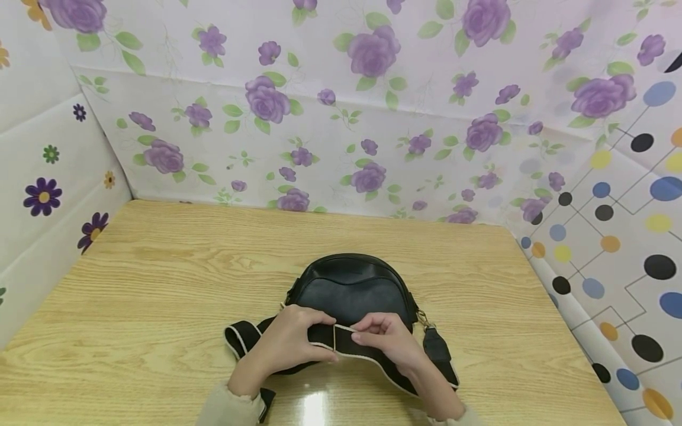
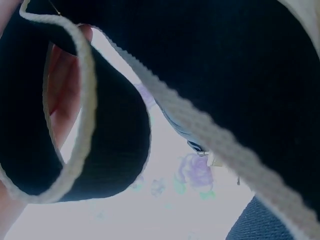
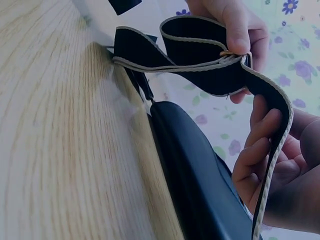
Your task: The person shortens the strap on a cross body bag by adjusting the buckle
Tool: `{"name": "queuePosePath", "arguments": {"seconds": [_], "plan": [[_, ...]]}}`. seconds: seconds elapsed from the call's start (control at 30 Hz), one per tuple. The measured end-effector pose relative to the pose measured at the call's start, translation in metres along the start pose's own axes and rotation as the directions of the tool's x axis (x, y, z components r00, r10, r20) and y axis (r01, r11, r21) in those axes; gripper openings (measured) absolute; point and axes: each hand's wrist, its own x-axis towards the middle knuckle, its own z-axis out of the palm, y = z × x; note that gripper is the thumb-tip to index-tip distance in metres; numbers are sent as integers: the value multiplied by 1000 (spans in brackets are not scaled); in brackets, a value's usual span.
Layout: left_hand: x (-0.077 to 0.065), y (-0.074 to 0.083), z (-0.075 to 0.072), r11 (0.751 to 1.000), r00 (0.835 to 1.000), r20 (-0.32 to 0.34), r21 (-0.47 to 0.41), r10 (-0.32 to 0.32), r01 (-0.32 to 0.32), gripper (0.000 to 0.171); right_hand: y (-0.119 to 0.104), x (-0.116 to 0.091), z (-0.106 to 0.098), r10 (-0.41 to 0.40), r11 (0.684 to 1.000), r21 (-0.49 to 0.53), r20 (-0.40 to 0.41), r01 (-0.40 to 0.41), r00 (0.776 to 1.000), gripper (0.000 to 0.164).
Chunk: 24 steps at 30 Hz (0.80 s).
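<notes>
A black half-round bag (image 1: 351,290) lies on the table, with a wide black strap (image 1: 367,350) edged in white running in front of it. My left hand (image 1: 290,340) pinches the strap at a thin gold-coloured slider (image 1: 334,338), thumb below and fingers above. Just right of the slider, my right hand (image 1: 388,338) holds the strap's upper edge between thumb and fingers. In the right wrist view, the strap (image 3: 200,45) folds into loops beyond the slider. Close up in the left wrist view, a strap loop (image 2: 117,135) hides most of the left hand.
The wooden table (image 1: 176,284) stretches out around the bag. A metal clip (image 1: 423,318) and a dark strap end piece (image 1: 438,346) sit at the bag's right side. Flower-patterned cloth (image 1: 319,136) stands behind the table, with dotted cloth (image 1: 613,284) on the right.
</notes>
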Motion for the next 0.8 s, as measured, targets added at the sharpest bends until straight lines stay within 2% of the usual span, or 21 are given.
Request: {"name": "queuePosePath", "arguments": {"seconds": [0.1,0.27,0.43,0.8], "plan": [[0,0,1,1000,1000,12,1,-6,6,46,0,1,1,3,1000,12,1,-3,1000,23],[1,-2,2,1000,1000,17,0,-2,2,46,0,1,3,20,999,36,-8,-19,1000,7],[1,-1,3,1000,1000,10,5,10,-10,46,0,2,5,36,997,64,-17,-35,999,17],[2,-1,5,1000,1000,18,-3,7,-7,47,0,2,8,68,995,81,-43,-65,997,17]]}}
